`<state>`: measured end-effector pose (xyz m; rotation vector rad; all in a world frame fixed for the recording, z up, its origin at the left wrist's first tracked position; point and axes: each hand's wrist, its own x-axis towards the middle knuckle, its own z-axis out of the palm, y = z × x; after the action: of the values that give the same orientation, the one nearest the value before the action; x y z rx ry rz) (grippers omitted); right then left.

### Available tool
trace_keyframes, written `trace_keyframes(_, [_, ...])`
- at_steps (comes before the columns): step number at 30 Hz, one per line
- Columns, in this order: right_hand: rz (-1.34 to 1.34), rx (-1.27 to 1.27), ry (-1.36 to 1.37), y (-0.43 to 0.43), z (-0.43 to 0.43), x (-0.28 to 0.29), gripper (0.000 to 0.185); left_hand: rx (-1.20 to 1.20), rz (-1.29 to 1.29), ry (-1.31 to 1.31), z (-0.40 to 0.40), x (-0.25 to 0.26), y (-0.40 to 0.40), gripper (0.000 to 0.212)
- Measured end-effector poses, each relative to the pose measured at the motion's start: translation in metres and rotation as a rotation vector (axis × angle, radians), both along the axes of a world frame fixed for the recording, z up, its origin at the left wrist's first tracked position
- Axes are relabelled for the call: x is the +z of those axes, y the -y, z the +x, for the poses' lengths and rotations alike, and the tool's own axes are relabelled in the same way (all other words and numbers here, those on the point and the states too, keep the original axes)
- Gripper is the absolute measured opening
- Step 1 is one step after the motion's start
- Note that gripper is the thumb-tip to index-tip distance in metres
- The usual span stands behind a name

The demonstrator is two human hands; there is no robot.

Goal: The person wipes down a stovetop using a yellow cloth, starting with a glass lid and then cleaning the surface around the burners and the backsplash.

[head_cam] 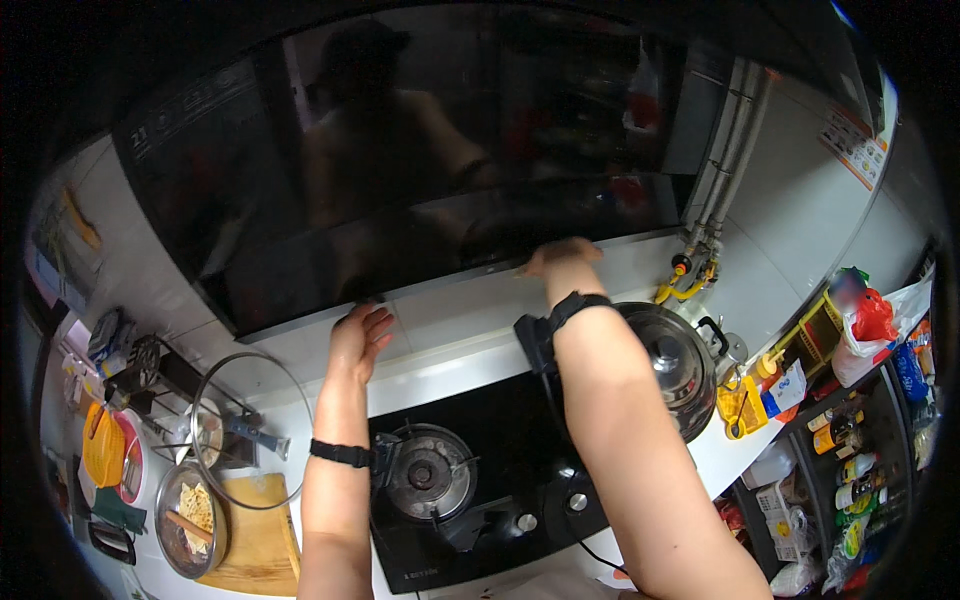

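Observation:
A dark glossy range hood (450, 187) slants over a black gas cooktop (495, 450). My left hand (364, 335) is raised at the hood's lower metal edge, fingers loosely apart and holding nothing. Farther right, my right hand (564, 255) reaches to the same edge, blurred, its thumb and fingers spread. I cannot tell whether either hand touches the hood. Below my left wrist is the bare left burner (424, 472). A pot with a glass lid (667, 367) stands on the right side, partly hidden by my right forearm.
At the left, a glass lid (251, 504) stands above a wooden board (259, 544), beside a metal bowl (169, 551) holding food. A yellow basket (103, 446) is farther left. Gas pipes (724, 165) climb the right wall, above a yellow caddy (742, 409) and a bottle shelf (817, 480).

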<state>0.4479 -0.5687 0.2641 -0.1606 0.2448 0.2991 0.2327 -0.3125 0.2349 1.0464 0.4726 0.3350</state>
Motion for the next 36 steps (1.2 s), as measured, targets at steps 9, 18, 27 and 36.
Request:
trace_keyframes(9, [-0.177,-0.177,-0.004,0.146,0.131,-0.031,0.046,0.026,0.035,-0.042,-0.008,0.006,-0.005,0.035])
trace_keyframes(18, [-0.303,-0.309,-0.019,0.203,0.167,-0.045,0.045,-0.009,0.065,-0.097,-0.009,0.019,0.002,0.035])
trace_keyframes(27, [-0.29,-0.131,-0.011,0.096,0.088,-0.017,0.043,-0.132,0.082,-0.052,-0.011,0.014,-0.009,0.038])
trace_keyframes(36, [-0.237,0.004,-0.099,-0.101,-0.084,0.009,0.041,-0.027,0.077,-0.053,-0.087,0.017,-0.017,0.033])
